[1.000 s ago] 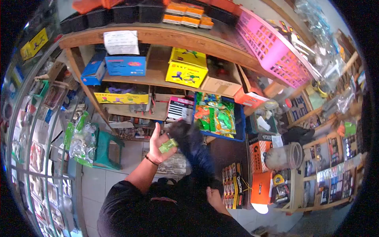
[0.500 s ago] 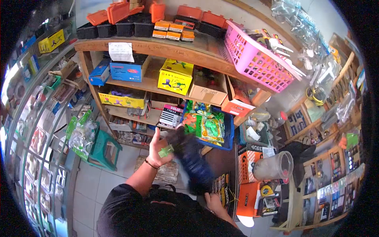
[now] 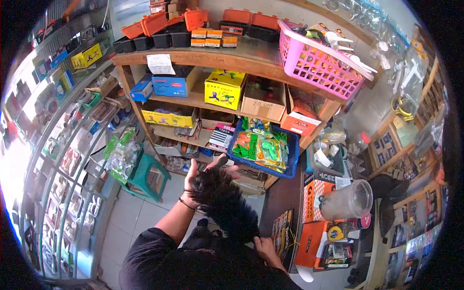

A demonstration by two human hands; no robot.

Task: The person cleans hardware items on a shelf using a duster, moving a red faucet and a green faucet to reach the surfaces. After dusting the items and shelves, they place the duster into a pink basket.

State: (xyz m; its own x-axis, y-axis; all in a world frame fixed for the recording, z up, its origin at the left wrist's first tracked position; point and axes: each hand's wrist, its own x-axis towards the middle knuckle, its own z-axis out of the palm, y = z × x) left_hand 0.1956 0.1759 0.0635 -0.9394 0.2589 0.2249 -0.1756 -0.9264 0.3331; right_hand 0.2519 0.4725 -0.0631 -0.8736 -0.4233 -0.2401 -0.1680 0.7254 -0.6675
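Observation:
A black fluffy duster stretches diagonally between my two hands in front of my chest. My left hand is at its upper end, palm up with thumb and fingers spread, and the dark bristles lie against the palm. A dark tip sticks out past the bristles near those fingers. Lower down, my right hand is closed around the duster's other end; the handle inside that grip is mostly hidden. Beside my right hand stands a dark pack with yellow lettering.
Ahead, a wooden shelf carries boxes and a pink basket. A blue tray of bagged goods juts out near my left hand. A green stool stands left, beside a glass display case. A clear jar sits at right.
The duster's upper end now lies over my left palm, covering the green patch seen there earlier. My right hand keeps its grip. The whole view has shifted slightly.

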